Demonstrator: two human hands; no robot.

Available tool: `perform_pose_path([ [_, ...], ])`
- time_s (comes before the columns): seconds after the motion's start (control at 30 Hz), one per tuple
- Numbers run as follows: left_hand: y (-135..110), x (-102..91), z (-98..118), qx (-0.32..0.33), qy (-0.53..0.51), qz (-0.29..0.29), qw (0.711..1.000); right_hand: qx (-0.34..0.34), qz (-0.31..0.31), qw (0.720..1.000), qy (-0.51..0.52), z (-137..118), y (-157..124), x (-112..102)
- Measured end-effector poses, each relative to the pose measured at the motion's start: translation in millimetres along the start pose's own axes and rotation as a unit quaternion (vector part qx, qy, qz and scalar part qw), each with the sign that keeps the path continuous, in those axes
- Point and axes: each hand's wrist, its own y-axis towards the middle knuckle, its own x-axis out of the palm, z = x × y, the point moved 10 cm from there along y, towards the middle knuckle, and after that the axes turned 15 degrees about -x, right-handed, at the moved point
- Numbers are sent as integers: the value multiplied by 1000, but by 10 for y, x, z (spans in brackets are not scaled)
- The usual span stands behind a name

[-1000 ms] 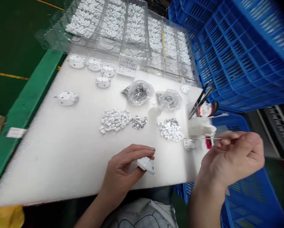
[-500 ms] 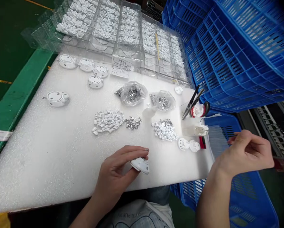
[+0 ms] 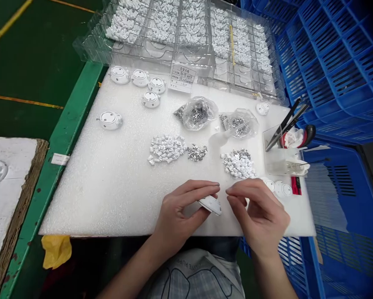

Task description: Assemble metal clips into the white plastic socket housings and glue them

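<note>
My left hand is closed around a white oval plastic housing, held tilted just above the foam sheet, with thumb below and fingers above. Close on its right is my right hand, thumb and index fingertips brought together; what they pinch, if anything, is too small to make out. Beyond the hands lie a heap of small white plastic pieces, a patch of tiny metal parts and another white heap with metal bits behind it. Two white round discs sit partly behind my right hand.
Two clear bags of metal parts and a translucent squeeze bottle stand mid-sheet. A clear holder with tweezers is at right. Several white housings sit at left. Plastic trays line the back; blue crates rise at right.
My right hand has come in from the far right, over the blue crate, to beside the housing. My left hand keeps its hold on the housing. The camera view has shifted left.
</note>
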Motion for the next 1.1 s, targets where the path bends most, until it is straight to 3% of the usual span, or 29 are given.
perform_pose_path([
  [0.3,-14,6,68,28,34,22,999,-21,-18,999,-35,35,42,75],
  [0.57,-46,60,100,55,127,26,990,-108,-81,981,-138,-92,111,112],
  [0.93,-159,241,98,131,235,14,963,-13,-130,990,-58,186,202,143],
  [1.1,-142,222,133,126,218,27,967,56,-83,995,12,309,145,74],
])
